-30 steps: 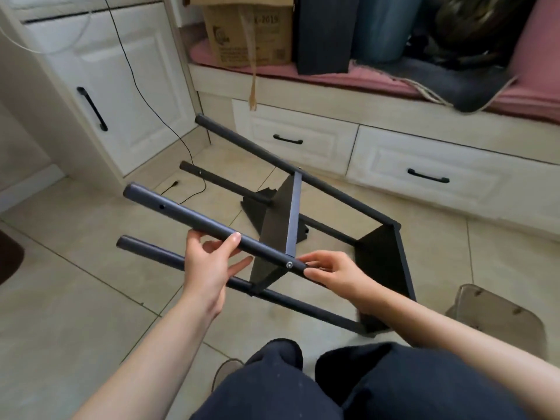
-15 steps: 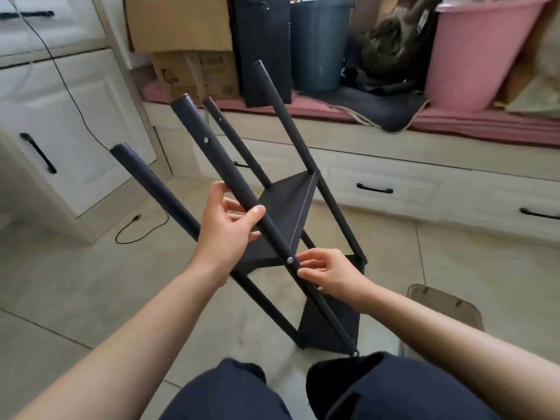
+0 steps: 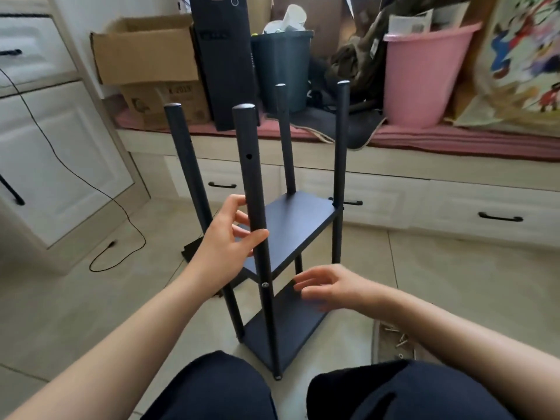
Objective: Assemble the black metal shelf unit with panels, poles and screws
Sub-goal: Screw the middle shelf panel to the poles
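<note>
- The person's knees [image 3: 272,392] in dark trousers fill the bottom edge, with the foot of the shelf unit [image 3: 291,231] standing upright on the tiled floor [image 3: 91,313] just in front of them.
- A clear tray [image 3: 378,341] with small screws [image 3: 400,341] lies on the floor just right of the unit's lower panel [image 3: 285,331], partly hidden by the right forearm.
- The right hand [image 3: 330,286] hovers beside the unit between the two panels, fingers loosely spread and slightly bent, holding nothing; it is blurred, so whether a fingertip touches a pole cannot be told.
- A screw head [image 3: 265,285] sits in the near pole [image 3: 257,225] at the corner of the upper panel [image 3: 291,231].
- The left hand [image 3: 230,241] holds the near pole above that panel, thumb on the front and fingers curled behind it in a loose wrap.
- Four poles rise upright above the upper panel; the near one shows an open hole [image 3: 249,156] higher up.
- Another dark panel [image 3: 194,250] lies on the floor behind the unit.
- Beyond, a bench with drawers [image 3: 454,207] carries cardboard boxes [image 3: 145,53], a dark bin [image 3: 281,68] and a pink bucket [image 3: 424,77].
</note>
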A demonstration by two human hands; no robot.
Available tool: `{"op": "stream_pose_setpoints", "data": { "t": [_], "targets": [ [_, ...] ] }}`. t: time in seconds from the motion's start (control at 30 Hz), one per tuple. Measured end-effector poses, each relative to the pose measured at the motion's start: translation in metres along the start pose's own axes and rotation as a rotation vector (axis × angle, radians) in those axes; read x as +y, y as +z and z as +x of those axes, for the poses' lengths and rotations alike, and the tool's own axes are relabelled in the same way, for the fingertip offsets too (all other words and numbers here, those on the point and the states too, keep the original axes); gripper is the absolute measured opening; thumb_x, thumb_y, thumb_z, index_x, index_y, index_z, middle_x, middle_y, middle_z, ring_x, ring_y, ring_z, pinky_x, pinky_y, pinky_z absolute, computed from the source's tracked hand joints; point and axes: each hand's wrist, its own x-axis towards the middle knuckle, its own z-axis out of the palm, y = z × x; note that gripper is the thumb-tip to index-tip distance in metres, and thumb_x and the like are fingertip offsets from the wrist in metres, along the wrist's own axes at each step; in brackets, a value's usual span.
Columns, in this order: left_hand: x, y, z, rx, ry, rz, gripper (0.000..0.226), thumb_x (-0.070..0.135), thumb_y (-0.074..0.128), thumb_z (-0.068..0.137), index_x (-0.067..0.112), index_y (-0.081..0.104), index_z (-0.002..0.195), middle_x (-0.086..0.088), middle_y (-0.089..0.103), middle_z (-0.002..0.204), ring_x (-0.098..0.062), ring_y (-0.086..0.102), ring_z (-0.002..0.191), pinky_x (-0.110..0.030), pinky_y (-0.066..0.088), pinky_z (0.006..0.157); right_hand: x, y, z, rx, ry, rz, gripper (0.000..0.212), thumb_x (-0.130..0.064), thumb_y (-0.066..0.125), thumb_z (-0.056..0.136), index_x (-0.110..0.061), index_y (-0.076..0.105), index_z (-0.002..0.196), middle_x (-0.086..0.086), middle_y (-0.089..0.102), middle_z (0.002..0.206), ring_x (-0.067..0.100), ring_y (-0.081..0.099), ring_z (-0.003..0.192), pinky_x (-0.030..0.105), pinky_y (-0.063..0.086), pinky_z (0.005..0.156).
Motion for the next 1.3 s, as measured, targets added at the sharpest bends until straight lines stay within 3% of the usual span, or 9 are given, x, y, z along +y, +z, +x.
{"op": "stream_pose_setpoints", "data": {
  "t": [0.17, 0.37, 0.5, 0.6, 0.7, 0.8, 0.87, 1.1, 1.3],
  "targets": [
    [-0.004, -0.008, -0.003, -0.034, 0.005, 0.049, 0.036, 0.015, 0.068, 0.094, 0.042, 0.051, 0.112, 0.004, 0.056, 0.099, -0.02, 0.066, 0.094, -0.047, 0.06, 0.084, -0.004, -0.065, 0.001, 0.372, 0.037, 0.112, 0.023, -0.015, 0.063, 0.095, -0.009, 0.064, 0.117, 0.014, 0.07, 0.114, 0.021, 0.068, 0.1, 0.038, 0.058, 0.089],
    [-0.011, -0.019, -0.013, -0.086, 0.05, 0.165, 0.045, 0.018, 0.066, 0.095, 0.057, 0.047, 0.098, 0.021, 0.057, 0.094, -0.005, 0.062, 0.087, -0.044, 0.057, 0.086, 0.002, -0.095, 0.022, 0.584, 0.06, 0.05, 0.051, -0.029, 0.063, 0.096, -0.01, 0.041, 0.139, 0.003, 0.058, 0.115, 0.021, 0.062, 0.102, 0.036, 0.057, 0.079],
    [-0.018, -0.029, -0.014, -0.061, 0.014, 0.127, 0.042, 0.01, 0.065, 0.095, 0.049, 0.051, 0.103, 0.02, 0.056, 0.092, -0.008, 0.061, 0.085, -0.049, 0.058, 0.084, -0.007, -0.107, 0.037, 0.727, 0.018, 0.102, 0.062, -0.029, 0.059, 0.098, -0.021, 0.026, 0.15, 0.005, 0.053, 0.118, 0.021, 0.057, 0.101, 0.034, 0.051, 0.076],
    [-0.023, -0.035, -0.017, -0.06, 0.015, 0.126, 0.041, 0.007, 0.064, 0.095, 0.044, 0.052, 0.108, 0.017, 0.057, 0.093, -0.01, 0.061, 0.084, -0.05, 0.058, 0.084, -0.014, -0.108, 0.046, 0.721, -0.049, 0.064, 0.046, -0.023, 0.053, 0.101, -0.027, 0.036, 0.143, -0.005, 0.056, 0.113, 0.009, 0.061, 0.088, 0.025, 0.05, 0.073],
    [-0.027, -0.037, -0.019, -0.034, 0.016, 0.126, 0.043, 0.005, 0.064, 0.095, 0.043, 0.053, 0.111, 0.018, 0.057, 0.094, -0.01, 0.061, 0.084, -0.049, 0.058, 0.086, -0.024, -0.105, 0.051, 0.735, -0.102, 0.04, 0.021, -0.015, 0.049, 0.102, -0.023, 0.046, 0.121, -0.012, 0.059, 0.105, 0.002, 0.066, 0.067, 0.014, 0.046, 0.052],
    [-0.031, -0.04, -0.018, 0.021, -0.004, 0.11, 0.04, 0.001, 0.063, 0.094, 0.033, 0.053, 0.118, 0.018, 0.06, 0.093, -0.008, 0.062, 0.083, -0.049, 0.057, 0.086, -0.025, -0.103, 0.046, 0.791, -0.134, -0.028, 0.012, -0.017, 0.052, 0.101, -0.019, 0.052, 0.113, 0.0, 0.063, 0.111, 0.013, 0.063, 0.089, 0.029, 0.051, 0.071],
    [-0.034, -0.044, -0.014, 0.063, -0.018, 0.101, 0.037, 0.0, 0.063, 0.095, 0.023, 0.054, 0.122, 0.016, 0.061, 0.093, -0.009, 0.064, 0.083, -0.05, 0.057, 0.087, -0.018, -0.101, 0.039, 0.796, -0.199, -0.085, 0.012, -0.02, 0.056, 0.1, -0.022, 0.055, 0.111, 0.0, 0.063, 0.114, 0.018, 0.064, 0.098, 0.039, 0.057, 0.079],
    [-0.038, -0.051, 0.016, 0.032, -0.026, 0.145, 0.035, 0.001, 0.06, 0.097, 0.027, 0.05, 0.118, 0.007, 0.064, 0.108, -0.023, 0.066, 0.098, -0.048, 0.059, 0.087, -0.012, -0.095, 0.013, 0.725, -0.261, 0.001, 0.034, -0.015, 0.057, 0.099, -0.041, 0.047, 0.117, 0.006, 0.055, 0.108, 0.024, 0.068, 0.091, 0.032, 0.061, 0.064],
    [-0.046, -0.045, 0.038, 0.046, -0.045, 0.175, 0.035, 0.002, 0.058, 0.098, 0.023, 0.048, 0.124, 0.003, 0.061, 0.115, -0.023, 0.065, 0.107, -0.045, 0.06, 0.088, -0.001, -0.085, -0.005, 0.739, -0.281, 0.021, 0.034, -0.013, 0.059, 0.098, -0.036, 0.047, 0.119, 0.006, 0.056, 0.104, 0.021, 0.066, 0.093, 0.022, 0.057, 0.057]
  ]
}}
